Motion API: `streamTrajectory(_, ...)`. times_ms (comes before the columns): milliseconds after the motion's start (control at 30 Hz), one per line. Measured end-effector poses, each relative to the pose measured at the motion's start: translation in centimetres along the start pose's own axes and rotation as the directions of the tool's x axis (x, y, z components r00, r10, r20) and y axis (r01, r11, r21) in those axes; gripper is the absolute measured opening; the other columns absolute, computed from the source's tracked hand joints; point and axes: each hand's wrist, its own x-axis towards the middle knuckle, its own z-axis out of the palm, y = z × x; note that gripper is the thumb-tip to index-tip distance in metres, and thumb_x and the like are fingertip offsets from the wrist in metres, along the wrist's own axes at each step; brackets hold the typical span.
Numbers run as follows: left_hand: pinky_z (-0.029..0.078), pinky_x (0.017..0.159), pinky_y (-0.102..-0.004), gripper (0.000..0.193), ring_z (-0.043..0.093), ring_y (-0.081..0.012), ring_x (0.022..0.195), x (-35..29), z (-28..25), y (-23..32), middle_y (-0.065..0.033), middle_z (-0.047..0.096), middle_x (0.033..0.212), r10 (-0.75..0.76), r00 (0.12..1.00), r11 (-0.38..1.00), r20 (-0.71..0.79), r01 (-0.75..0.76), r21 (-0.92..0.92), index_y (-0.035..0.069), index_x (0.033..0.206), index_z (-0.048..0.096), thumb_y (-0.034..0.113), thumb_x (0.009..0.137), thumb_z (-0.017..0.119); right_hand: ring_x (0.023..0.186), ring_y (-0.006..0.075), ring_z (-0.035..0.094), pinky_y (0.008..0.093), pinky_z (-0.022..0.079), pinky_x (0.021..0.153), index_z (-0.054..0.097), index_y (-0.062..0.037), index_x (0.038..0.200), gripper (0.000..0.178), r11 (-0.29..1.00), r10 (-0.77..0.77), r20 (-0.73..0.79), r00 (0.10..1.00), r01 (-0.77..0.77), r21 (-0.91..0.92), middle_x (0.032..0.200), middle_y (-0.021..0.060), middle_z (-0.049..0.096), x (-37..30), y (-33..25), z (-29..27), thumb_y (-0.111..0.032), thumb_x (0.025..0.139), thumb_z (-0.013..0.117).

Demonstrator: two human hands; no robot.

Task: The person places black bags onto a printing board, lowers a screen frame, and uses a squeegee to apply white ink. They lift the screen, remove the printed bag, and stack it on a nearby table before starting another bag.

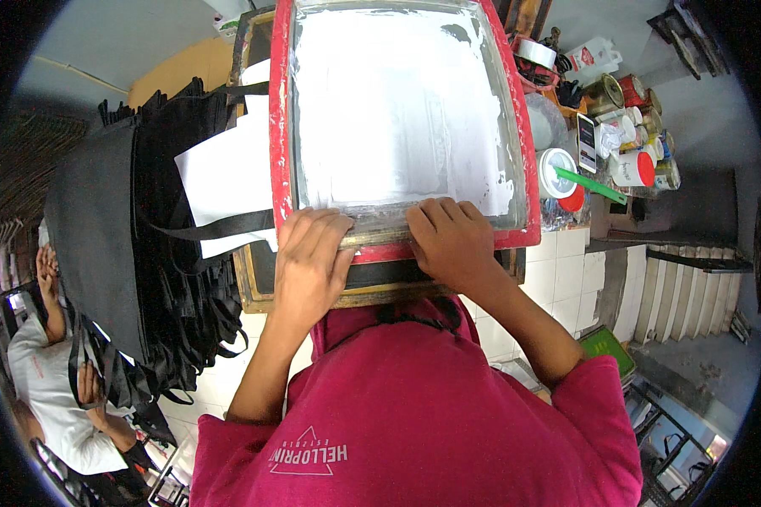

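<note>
A screen printing frame (pixel 529 152) with a red, paint-flecked rim lies in front of me, its mesh (pixel 389 101) coated with white ink. Across the near end of the mesh runs a squeegee (pixel 376 226), smeared and partly covered by my fingers. My left hand (pixel 309 253) is closed over its left end, and my right hand (pixel 455 241) grips its right end. White sheets (pixel 224 182) and a black strap (pixel 228 226) stick out from under the frame's left side. Beneath the frame, a dark board with a worn wooden edge (pixel 292 302) shows.
Black fabric bags (pixel 93 228) are piled at the left, with another person (pixel 51 380) in white beside them. To the right stand a white tub (pixel 556 173) with a green stick (pixel 596 186), a phone (pixel 586 142), a jug (pixel 596 57) and several cans (pixel 604 95).
</note>
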Motion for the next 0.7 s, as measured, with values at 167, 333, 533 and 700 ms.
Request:
streamTrajectory(167, 0.020, 0.121, -0.0592, 0.089, 0.044, -0.0378, 0.144, -3.0, 1.2, -1.7, -0.0223, 0.055, 0.146, -0.069, 0.997, 0.987, -0.041, 0.075, 0.145, 0.002, 0.145, 0.051, 0.041, 0.074, 0.087, 0.085, 0.0237, 0.066, 0.0377, 0.054, 0.077, 0.061, -0.0084, 0.097, 0.016, 0.997, -0.038, -0.111, 0.993, 0.029, -0.074, 0.086, 0.0063, 0.061, -1.2, -0.3, 0.7, -0.014, 0.082, 0.062)
streamTrajectory(333, 0.003, 0.123, -0.0649, 0.118, 0.030, -0.0402, 0.153, -5.8, 1.8, -4.9, -0.0233, 0.039, 0.161, 0.149, 0.967, 0.941, -0.205, -0.075, 0.329, 0.008, 0.160, 0.029, 0.059, 0.071, 0.087, 0.092, 0.0258, 0.069, 0.0391, 0.055, 0.081, 0.064, -0.0079, 0.104, 0.024, 0.996, -0.029, -0.174, 0.984, 0.043, 0.078, 0.099, 0.0082, 0.068, -1.2, 0.3, -1.3, -0.013, 0.080, 0.065)
streamTrajectory(533, 0.013, 0.126, -0.0545, 0.133, 0.028, -0.0395, 0.153, -0.3, -5.8, 1.3, -0.0265, 0.029, 0.164, 0.130, 0.829, 0.978, -0.544, -0.017, 0.208, 0.006, 0.163, 0.015, 0.051, 0.066, 0.094, 0.087, 0.0249, 0.070, 0.0379, 0.055, 0.074, 0.066, -0.0099, 0.100, 0.023, 0.990, -0.136, -0.487, 0.863, 0.138, -0.030, 0.102, 0.0076, 0.070, 3.4, 1.3, -9.7, -0.014, 0.078, 0.071)
streamTrajectory(700, 0.048, 0.102, -0.0482, 0.090, 0.062, -0.0421, 0.121, -0.5, -5.8, 3.6, -0.0303, 0.061, 0.129, -0.623, 0.697, 0.737, -0.355, 0.675, 0.032, -0.008, 0.140, 0.046, 0.049, 0.081, 0.085, 0.089, 0.0354, 0.070, 0.0429, 0.054, 0.079, 0.071, -0.0086, 0.106, 0.026, 0.977, -0.184, -0.506, 0.843, 0.099, -0.190, 0.100, 0.0170, 0.072, 11.2, 3.3, -16.6, -0.022, 0.084, 0.074)
